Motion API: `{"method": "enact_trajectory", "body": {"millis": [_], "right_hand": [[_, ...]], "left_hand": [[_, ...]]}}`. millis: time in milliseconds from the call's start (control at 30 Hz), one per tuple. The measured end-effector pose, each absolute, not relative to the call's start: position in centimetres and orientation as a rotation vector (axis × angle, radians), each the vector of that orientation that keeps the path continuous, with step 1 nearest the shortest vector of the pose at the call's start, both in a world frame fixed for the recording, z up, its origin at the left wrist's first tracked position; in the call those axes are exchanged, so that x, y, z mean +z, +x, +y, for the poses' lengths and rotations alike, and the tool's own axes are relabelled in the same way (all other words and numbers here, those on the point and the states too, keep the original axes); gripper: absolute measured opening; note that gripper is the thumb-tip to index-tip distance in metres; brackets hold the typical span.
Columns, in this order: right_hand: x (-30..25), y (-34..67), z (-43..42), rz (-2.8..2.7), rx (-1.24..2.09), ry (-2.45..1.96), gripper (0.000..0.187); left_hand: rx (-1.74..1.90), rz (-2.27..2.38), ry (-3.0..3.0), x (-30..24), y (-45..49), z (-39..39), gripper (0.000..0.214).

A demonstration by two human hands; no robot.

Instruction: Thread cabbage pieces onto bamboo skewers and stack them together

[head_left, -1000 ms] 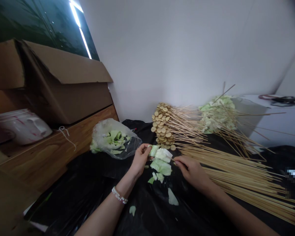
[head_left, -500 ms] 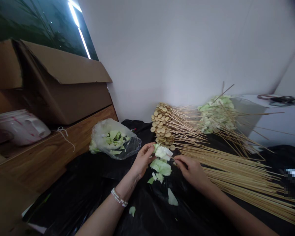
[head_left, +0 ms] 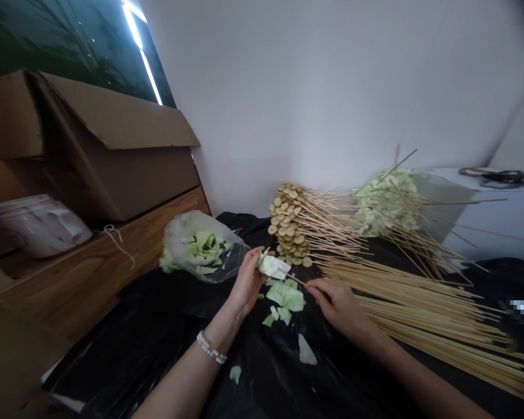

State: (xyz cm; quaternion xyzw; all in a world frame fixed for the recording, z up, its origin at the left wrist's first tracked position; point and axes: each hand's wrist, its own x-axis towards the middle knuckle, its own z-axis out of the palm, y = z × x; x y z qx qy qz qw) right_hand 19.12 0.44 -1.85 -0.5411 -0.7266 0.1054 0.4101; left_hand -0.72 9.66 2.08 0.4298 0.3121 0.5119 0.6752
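Observation:
My left hand (head_left: 250, 278) is closed on pale green and white cabbage pieces (head_left: 274, 267), which sit on the end of a wooden skewer (head_left: 297, 280). The skewer's other part is pinched in my right hand (head_left: 334, 299), with the fingers pressed together. Below the hands, loose cabbage leaves (head_left: 286, 297) lie on the black plastic sheet (head_left: 262, 372). Left of my left hand is a clear plastic bag (head_left: 179, 233) with more cut cabbage (head_left: 207, 244) inside.
Stacked skewers with round pale slices (head_left: 286, 215) lie by the wall. Skewered cabbage (head_left: 386, 203) is piled at the back right. Many bare skewers (head_left: 419, 302) spread across the right. A cardboard box (head_left: 131, 174) and a white jug (head_left: 41, 227) stand on the left.
My left hand has shifted slightly left with the cabbage. More of the skewer now shows between the cabbage and my right hand, which has barely moved.

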Motion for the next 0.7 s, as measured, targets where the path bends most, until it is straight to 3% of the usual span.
{"method": "enact_trajectory", "body": {"millis": [167, 500, 700], "right_hand": [[-1.9, 19.0, 0.4, -1.837, 0.252, -1.35, 0.026], [-2.2, 18.4, 0.4, -1.819, 0.216, -1.273, 0.024], [-1.5, 18.2, 0.2, -1.816, 0.194, -1.284, 0.024]], "left_hand": [[1.171, 0.591, 0.908, 1.7, -0.4, 9.2, 0.049], [1.034, 0.527, 0.881, 0.9, 0.8, 7.7, 0.039], [1.037, 0.567, 1.032, 1.0, 0.6, 7.7, 0.054]]}}
